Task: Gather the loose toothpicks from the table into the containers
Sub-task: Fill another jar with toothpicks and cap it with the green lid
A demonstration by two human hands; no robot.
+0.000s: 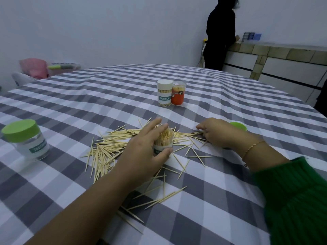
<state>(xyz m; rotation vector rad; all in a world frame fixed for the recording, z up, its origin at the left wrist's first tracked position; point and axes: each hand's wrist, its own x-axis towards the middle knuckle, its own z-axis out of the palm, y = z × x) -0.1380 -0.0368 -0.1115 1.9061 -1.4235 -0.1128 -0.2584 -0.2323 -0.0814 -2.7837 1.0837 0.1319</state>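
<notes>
Loose toothpicks (113,144) lie scattered on the table (230,106), in front of the person. In their midst stands an open container (163,141) with toothpicks in it; the left hand (146,151) wraps round it from the left. The right hand (219,132) rests on toothpicks to its right, a lid (238,125) just behind it. A capped jar (26,138) stands far left. Two closed containers (170,92) stand side by side, touching, farther back.
</notes>
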